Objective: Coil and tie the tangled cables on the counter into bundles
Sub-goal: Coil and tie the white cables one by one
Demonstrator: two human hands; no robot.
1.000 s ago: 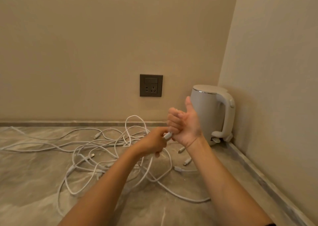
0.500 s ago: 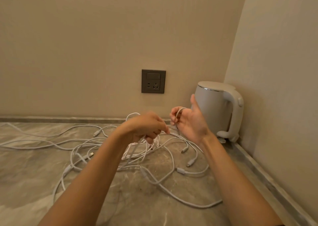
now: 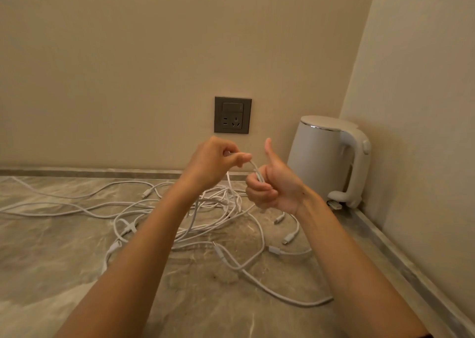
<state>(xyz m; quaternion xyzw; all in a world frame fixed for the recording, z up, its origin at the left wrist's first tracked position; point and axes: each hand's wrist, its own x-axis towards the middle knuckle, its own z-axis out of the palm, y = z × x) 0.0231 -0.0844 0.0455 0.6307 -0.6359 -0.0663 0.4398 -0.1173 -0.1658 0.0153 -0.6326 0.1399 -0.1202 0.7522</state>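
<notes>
A tangle of several white cables (image 3: 210, 224) sprawls over the grey marbled counter (image 3: 51, 260), with loose plugs lying around it. Both my hands are raised above the tangle, close together. My right hand (image 3: 272, 186) has its fingers curled round a few turns of one white cable (image 3: 257, 170), thumb pointing up. My left hand (image 3: 216, 163) pinches the same cable just to the left and slightly higher, so a short arc runs between the two hands. The rest of that cable drops down into the tangle.
A white electric kettle (image 3: 326, 157) stands in the back right corner against the walls. A dark wall socket (image 3: 232, 114) sits on the back wall above the counter. Long cable strands (image 3: 64, 209) trail away to the left.
My left hand rose from low over the tangle to level with the right hand, carrying the cable up. My right hand's fingers closed round the cable and its thumb lifted.
</notes>
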